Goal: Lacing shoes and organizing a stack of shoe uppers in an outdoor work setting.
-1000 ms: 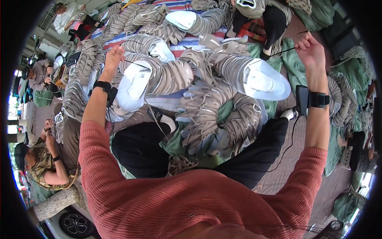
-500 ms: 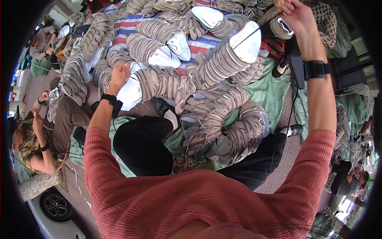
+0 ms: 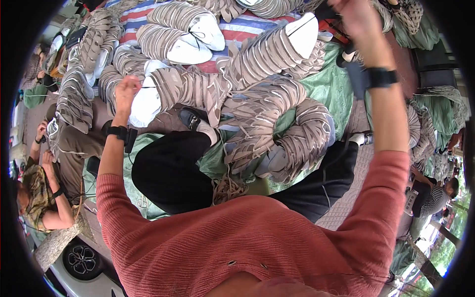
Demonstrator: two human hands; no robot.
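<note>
My left hand [image 3: 127, 91] is closed, fingertips pressed together, beside the white end of a long bundle of nested grey-brown shoe uppers [image 3: 190, 91]. A short dark line, perhaps thread, shows near its fingertips; what they hold is too small to make out. My right hand [image 3: 354, 17] is raised at the upper right, smeared by motion, its fingers partly cut off by the frame's edge. Close to it lies another bundle [image 3: 269, 57], slanting up to a white end with a dark cord across it. Below, a bundle [image 3: 269, 111] curves between my legs.
More bundles with white ends [image 3: 180, 32] lie on a striped sheet [image 3: 235, 32] ahead. Green sheeting [image 3: 329, 84] spreads beneath. At the left sits a person [image 3: 42, 198]; another person [image 3: 438, 198] is far right. A car wheel [image 3: 81, 260] stands at the lower left.
The whole view has shifted, with the bundles now higher in it. My right hand has moved toward the top edge and blurred. My left hand stays closed by the white end.
</note>
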